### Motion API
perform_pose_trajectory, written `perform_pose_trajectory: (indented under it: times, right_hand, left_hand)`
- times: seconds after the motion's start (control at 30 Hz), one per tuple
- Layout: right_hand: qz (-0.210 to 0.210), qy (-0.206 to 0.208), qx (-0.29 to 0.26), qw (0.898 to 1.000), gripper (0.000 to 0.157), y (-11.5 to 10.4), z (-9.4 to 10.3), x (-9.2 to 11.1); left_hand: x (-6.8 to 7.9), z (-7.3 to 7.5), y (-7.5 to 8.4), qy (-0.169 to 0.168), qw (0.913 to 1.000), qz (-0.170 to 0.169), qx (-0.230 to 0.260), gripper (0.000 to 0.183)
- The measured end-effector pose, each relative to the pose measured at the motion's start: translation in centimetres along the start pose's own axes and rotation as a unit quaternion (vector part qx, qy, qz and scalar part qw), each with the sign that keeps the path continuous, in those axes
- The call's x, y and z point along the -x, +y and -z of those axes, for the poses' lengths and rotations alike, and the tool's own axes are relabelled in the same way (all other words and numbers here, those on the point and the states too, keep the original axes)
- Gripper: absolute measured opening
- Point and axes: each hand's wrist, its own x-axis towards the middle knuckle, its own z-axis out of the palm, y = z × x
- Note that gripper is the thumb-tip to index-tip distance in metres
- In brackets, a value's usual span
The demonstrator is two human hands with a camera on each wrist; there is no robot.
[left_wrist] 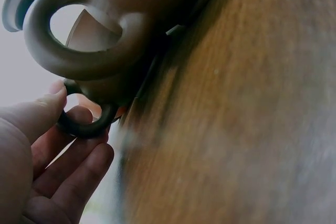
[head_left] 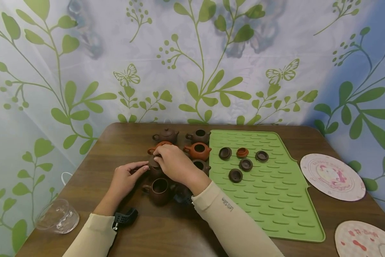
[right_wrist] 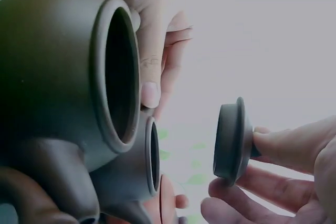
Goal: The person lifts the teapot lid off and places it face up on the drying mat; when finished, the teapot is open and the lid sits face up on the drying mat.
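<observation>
My left hand [head_left: 123, 180] pinches the handle [left_wrist: 86, 127] of a small brown teapot [right_wrist: 125, 163] between thumb and fingers. Held by its knob in my right hand [head_left: 176, 162] is a dark brown lid [right_wrist: 231, 140], raised apart from that teapot's open mouth. Nearer me stands a larger lidless brown teapot [head_left: 160, 191]. Beyond the hands, an orange teapot [head_left: 162, 144] is partly covered by my right hand, and a brown teapot [head_left: 166, 135] wears its lid. To the right are lidless teapots, one orange [head_left: 199, 151] and one brown [head_left: 200, 135].
Several loose lids [head_left: 225, 153] lie on a green ridged mat [head_left: 275, 203] to the right. A clear glass [head_left: 59, 217] stands at the table's left edge. Two round printed mats [head_left: 333, 176] lie at the right. My right forearm partly hides another dark teapot [head_left: 181, 192].
</observation>
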Motion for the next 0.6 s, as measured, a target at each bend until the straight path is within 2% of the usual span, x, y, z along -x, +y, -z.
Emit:
perform_pose_trajectory:
  times: [0.3, 0.47, 0.6]
  right_hand:
    - [-0.013, 0.01, -0.054, 0.998, 0.029, 0.9, 1.5, 1.3]
    - [-0.017, 0.025, -0.071, 0.997, 0.037, 2.3, 2.7, 2.7]
    - [-0.04, 0.032, -0.073, 0.996, 0.043, 4.1, 3.9, 3.9]
  left_hand:
    - [-0.1, 0.0, -0.1, 0.002, 1.0, 0.001, 0.005, 0.021]
    - [-0.1, -0.1, -0.3, 0.006, 1.0, 0.002, -0.001, 0.021]
    - [0.0, 0.0, -0.3, 0.006, 1.0, 0.0, -0.004, 0.021]
